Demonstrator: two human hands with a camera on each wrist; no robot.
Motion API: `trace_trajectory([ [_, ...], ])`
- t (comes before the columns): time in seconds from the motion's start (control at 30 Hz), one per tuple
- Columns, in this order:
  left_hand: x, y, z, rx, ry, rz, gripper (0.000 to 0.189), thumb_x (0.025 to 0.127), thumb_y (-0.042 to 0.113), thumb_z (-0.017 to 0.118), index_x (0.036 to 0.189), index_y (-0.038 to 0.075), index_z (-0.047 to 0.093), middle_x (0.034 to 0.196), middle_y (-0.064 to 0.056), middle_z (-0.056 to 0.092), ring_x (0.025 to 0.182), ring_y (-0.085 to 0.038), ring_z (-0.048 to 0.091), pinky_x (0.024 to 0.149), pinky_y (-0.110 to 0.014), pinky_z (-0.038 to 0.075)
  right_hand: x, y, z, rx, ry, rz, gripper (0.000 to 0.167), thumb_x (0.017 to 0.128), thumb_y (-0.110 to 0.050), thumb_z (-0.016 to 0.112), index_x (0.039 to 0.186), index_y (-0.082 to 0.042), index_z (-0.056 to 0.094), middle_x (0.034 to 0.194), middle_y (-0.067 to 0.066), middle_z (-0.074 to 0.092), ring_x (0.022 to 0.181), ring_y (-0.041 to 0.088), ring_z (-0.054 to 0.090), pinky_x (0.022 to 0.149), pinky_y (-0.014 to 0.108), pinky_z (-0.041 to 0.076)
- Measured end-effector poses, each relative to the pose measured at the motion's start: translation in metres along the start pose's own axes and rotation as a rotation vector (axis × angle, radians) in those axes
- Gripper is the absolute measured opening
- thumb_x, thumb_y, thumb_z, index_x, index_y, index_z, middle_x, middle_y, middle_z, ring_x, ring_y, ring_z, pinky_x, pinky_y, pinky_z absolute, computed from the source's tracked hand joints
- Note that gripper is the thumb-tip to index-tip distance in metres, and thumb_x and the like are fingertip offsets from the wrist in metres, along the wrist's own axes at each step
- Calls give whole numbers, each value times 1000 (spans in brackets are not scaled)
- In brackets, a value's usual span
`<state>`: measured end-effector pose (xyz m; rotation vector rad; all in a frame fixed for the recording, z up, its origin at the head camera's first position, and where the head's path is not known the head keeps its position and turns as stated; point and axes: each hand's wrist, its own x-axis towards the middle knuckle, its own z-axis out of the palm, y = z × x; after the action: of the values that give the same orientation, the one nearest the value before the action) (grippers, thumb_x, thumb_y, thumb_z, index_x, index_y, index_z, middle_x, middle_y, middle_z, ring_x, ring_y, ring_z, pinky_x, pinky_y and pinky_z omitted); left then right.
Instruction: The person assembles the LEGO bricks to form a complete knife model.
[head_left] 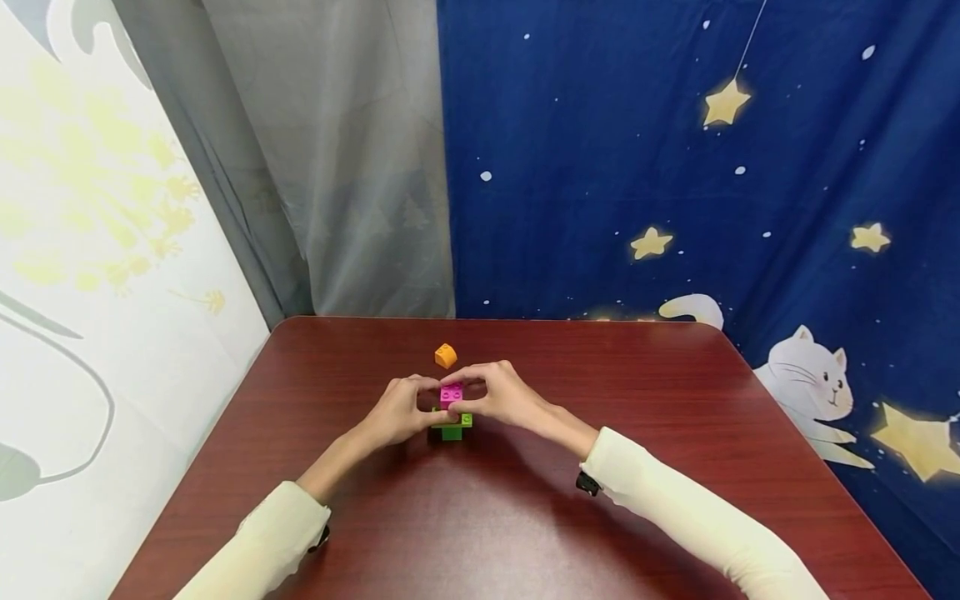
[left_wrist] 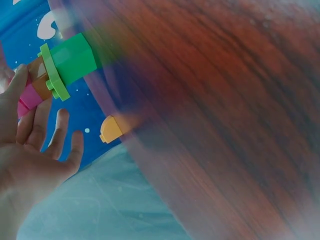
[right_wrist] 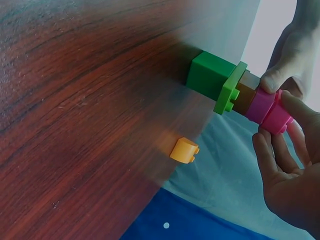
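A tower of toy building bricks stands on the table between both hands. At its base is a green brick (right_wrist: 210,73), topped by a lime plate (right_wrist: 231,89) wider than the rest. Above the plate come a brown brick (right_wrist: 244,96), a magenta brick (right_wrist: 259,105) and a bright pink brick (right_wrist: 276,118) at the top. My left hand (head_left: 397,410) holds the tower at the magenta brick, thumb on the near side. From the other side, my right hand (head_left: 504,396) pinches the bright pink brick between thumb and fingers.
An orange brick (head_left: 446,357) with a rounded side lies behind the tower, toward the far edge of the brown table (head_left: 360,342). Beyond that edge hang a grey curtain (head_left: 360,167) and a blue star-patterned curtain (head_left: 570,208).
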<state>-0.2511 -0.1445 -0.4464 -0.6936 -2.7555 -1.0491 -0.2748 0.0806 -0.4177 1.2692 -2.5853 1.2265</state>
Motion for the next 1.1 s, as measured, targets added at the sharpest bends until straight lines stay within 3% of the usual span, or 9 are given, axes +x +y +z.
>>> trace_trajectory([
  [0.23,1,0,-5,-30,-39,2,51,80,37,91,119,8,77,109,-4,75,107,-31,66,93,-49,55,0,3,1,-87,23,-41,38,86,-21,88,123,-18,78,109,-7,78,94,3,69,84,27,57],
  [0.4,0,4,-17,-1,-78,16,53,81,37,91,124,10,75,119,-8,73,116,-30,64,98,-51,52,0,4,3,-122,33,-91,39,86,-21,88,123,-16,78,109,-3,78,97,7,69,87,34,58],
  [0.57,2,11,-25,-16,-40,40,52,85,40,87,125,11,75,122,-6,73,119,-30,63,101,-54,50,-2,7,4,-113,51,-92,41,86,-22,88,123,-12,75,115,0,77,109,10,71,95,37,56],
  [0.8,5,19,-23,3,9,51,48,84,38,89,121,10,76,114,-4,74,115,-32,65,98,-51,51,-1,8,5,-36,77,-27,58,80,-20,93,125,-12,59,111,2,79,105,6,73,96,34,55],
  [1.1,3,23,-18,29,70,78,32,83,30,90,109,14,82,105,-1,77,99,-30,68,86,-50,56,-1,6,1,34,56,84,66,74,-19,97,126,-8,59,107,5,79,102,11,75,90,38,59],
])
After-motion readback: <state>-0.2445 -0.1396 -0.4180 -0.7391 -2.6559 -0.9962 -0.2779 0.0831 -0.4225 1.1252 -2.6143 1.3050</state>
